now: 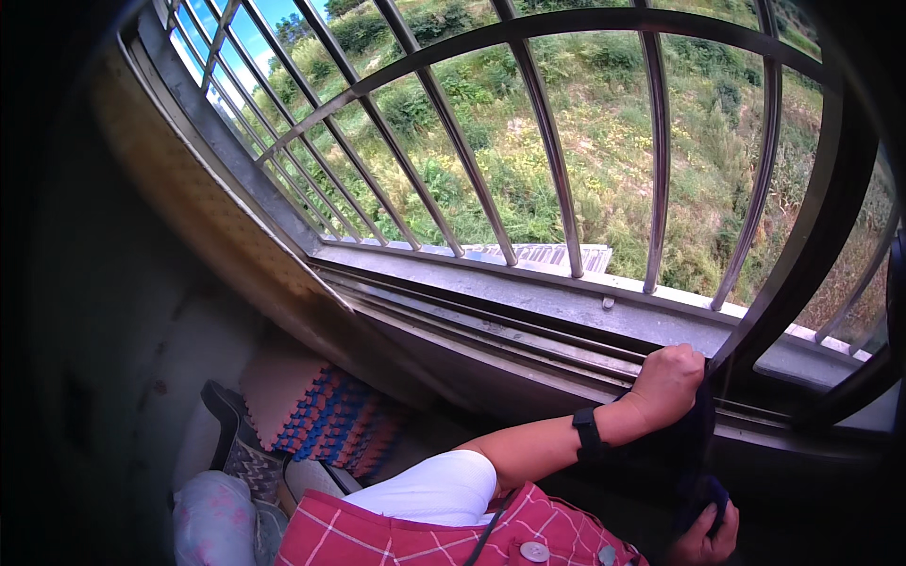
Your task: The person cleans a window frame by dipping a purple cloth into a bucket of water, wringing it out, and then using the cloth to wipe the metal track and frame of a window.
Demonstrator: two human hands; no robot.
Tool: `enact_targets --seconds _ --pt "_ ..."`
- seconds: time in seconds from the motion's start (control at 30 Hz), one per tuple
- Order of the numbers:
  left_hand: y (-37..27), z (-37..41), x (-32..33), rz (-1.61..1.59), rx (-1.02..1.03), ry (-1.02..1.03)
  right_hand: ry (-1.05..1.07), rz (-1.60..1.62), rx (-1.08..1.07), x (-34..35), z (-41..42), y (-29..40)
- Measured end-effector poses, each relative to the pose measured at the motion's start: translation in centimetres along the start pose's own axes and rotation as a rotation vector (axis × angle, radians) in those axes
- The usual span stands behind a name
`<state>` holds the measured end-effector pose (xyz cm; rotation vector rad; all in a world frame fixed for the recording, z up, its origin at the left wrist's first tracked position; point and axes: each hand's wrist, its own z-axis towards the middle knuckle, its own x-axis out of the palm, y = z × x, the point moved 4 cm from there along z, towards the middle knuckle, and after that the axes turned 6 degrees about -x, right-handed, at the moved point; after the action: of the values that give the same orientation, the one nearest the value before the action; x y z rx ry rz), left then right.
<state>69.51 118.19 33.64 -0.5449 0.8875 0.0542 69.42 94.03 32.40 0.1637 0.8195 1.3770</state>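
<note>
My left hand (669, 385), with a black band (587, 433) on its wrist, is closed into a fist at the sliding window's lower track. It grips a dark cloth (690, 431) beside the upright of the window frame (800, 283). From that fist the cloth hangs down below the sill. Lower down, near the bottom edge, my right hand (710, 538) pinches another part of the dark cloth between thumb and fingers. Deep shadow hides much of the cloth's outline.
Metal security bars (545, 156) stand outside the window above a grey metal sill (524, 283). A window track (488, 332) runs along its inner side. Interlocking foam mats (333, 424) and a shoe (255, 453) lie lower left. Beyond the bars is a grassy slope (601, 141).
</note>
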Motion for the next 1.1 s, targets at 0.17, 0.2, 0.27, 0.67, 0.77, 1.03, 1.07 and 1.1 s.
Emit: enact_targets --seconds 0.17,0.2,0.27,0.67,0.77,1.03,1.07,1.1 --pt "0.3 0.7 0.3 -0.266 -0.042 0.03 -0.077 0.193 0.198 0.4 -2.3 -1.0" --pt "1.0 0.4 -0.8 -0.457 -0.018 0.014 -0.041 0.175 0.179 0.6 -1.7 0.0" --pt "2.0 -0.9 -3.6 -0.744 -0.09 0.027 -0.056 0.135 0.046 1.1 -0.1 2.3" --pt "14.8 -8.9 -11.9 -2.02 -0.34 0.038 0.046 0.234 0.111 6.7 -4.1 9.9" --pt "18.0 -10.5 -14.9 -2.068 -0.352 -0.006 -0.023 0.479 0.309 8.4 -5.9 10.1" --pt "21.9 -14.2 -22.4 -1.823 -0.351 0.045 0.117 0.744 0.26 12.9 -4.7 13.6" --pt "21.5 -14.5 -22.7 -1.76 -0.328 0.144 0.147 0.766 0.248 14.1 -4.2 15.0" --pt "20.6 -14.8 -22.9 -1.653 -0.315 0.265 0.191 0.767 0.182 15.2 -3.9 16.0"
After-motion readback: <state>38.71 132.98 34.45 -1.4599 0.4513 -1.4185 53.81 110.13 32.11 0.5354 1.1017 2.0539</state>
